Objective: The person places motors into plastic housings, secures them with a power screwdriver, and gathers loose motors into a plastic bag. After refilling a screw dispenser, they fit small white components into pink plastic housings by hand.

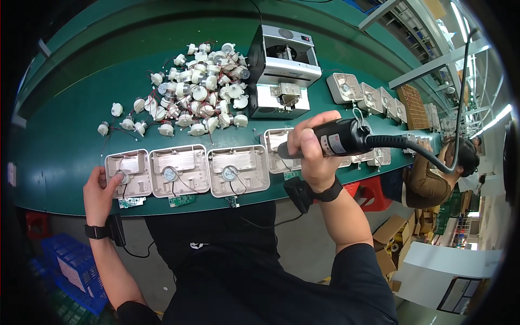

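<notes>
My right hand is wrapped round a black electric screwdriver, held above the row of cases and pointing left. A thick black cable runs from its rear end. At the far left, my left hand grips the left edge of an open white plastic case. Its thumb presses near a round disc inside. Beside that case stand a second open case and a third case, each with a round disc and thin wires. Green circuit boards hang at their near edges. A further case is partly hidden behind my right hand.
A heap of white round parts with wires lies at the back. Right of it stands a black-and-silver machine. More white cases line the bench to the right, where another person sits. Blue crates are at lower left.
</notes>
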Motion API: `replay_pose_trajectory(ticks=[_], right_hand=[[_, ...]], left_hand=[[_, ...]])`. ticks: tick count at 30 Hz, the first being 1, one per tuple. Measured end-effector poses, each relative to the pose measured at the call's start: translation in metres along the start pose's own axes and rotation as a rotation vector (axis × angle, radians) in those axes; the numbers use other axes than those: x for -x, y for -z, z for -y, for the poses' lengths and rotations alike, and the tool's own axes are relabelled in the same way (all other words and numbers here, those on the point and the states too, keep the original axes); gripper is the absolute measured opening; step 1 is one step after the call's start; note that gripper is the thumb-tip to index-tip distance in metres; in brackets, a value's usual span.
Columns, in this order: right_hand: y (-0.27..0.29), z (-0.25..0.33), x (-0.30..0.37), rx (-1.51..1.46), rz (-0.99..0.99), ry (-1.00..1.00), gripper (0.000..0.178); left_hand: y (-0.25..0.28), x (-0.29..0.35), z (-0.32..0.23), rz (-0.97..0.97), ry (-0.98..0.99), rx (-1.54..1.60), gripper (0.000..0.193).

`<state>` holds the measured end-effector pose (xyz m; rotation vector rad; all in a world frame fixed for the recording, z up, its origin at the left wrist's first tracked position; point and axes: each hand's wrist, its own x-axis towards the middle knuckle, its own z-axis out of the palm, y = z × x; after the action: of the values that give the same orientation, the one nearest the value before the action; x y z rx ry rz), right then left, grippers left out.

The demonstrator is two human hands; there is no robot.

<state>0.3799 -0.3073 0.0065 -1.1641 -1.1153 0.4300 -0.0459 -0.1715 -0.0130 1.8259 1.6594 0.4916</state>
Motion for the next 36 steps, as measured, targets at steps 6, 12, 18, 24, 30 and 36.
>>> replay_pose_trajectory(ticks=[6,12,18,24,30,36], right_hand=[[-0.002,0.012,-0.014,-0.127,0.028,-0.055,0.022],[0.014,0.027,-0.073,-0.238,-0.052,0.084,0.015],[0.002,0.018,-0.089,-0.151,-0.107,0.069,0.010],[0.002,0.041,-0.065,-0.242,-0.119,0.134,0.014],[0.002,0.016,-0.111,-0.133,-0.134,0.117,0.015],[0.008,0.026,-0.089,-0.122,-0.105,-0.026,0.017]], left_hand=[[-0.003,0.004,-0.012,-0.024,0.031,-0.072,0.037],[-0.016,0.009,-0.025,-0.020,0.015,-0.074,0.037],[-0.031,0.014,-0.037,-0.019,-0.011,-0.108,0.039],[-0.033,0.014,-0.031,0.002,-0.011,-0.069,0.040],[-0.038,0.009,-0.031,-0.005,-0.010,-0.073,0.043],[-0.039,0.011,-0.029,-0.013,0.014,-0.059,0.042]])
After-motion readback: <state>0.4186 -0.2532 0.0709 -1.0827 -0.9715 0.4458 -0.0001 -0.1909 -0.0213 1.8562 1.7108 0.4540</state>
